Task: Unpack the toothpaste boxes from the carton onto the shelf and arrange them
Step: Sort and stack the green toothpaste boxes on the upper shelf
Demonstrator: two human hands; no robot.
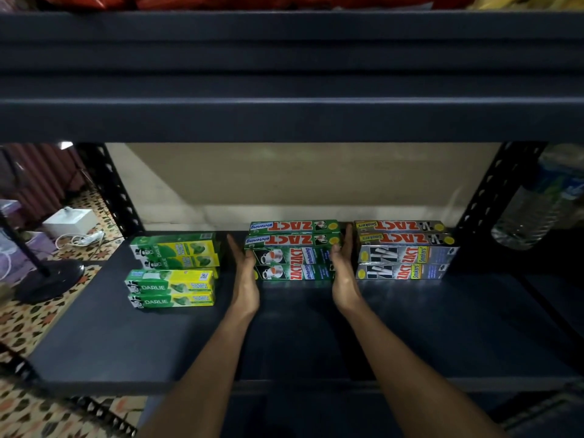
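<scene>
Pressing in from both ends, the left hand (pixel 245 273) and right hand (pixel 343 270) bracket the stack of green cardboard ZACT Whitening toothpaste boxes (pixel 292 251). Both have flat, straight fingers and grip nothing. The stack sits toward the back of the dark grey shelf board (pixel 126 343). Uneven pressure could skew the upper boxes off the lower ones, and the right hand's back could nudge the silver ZACT Smokers boxes (pixel 406 249) just right of the green stack. The green stack appears to hold four boxes, two high and two deep, and the silver likewise. Left of it, four green-and-yellow Darlie boxes (pixel 172 270) show. The carton is out of view.
</scene>
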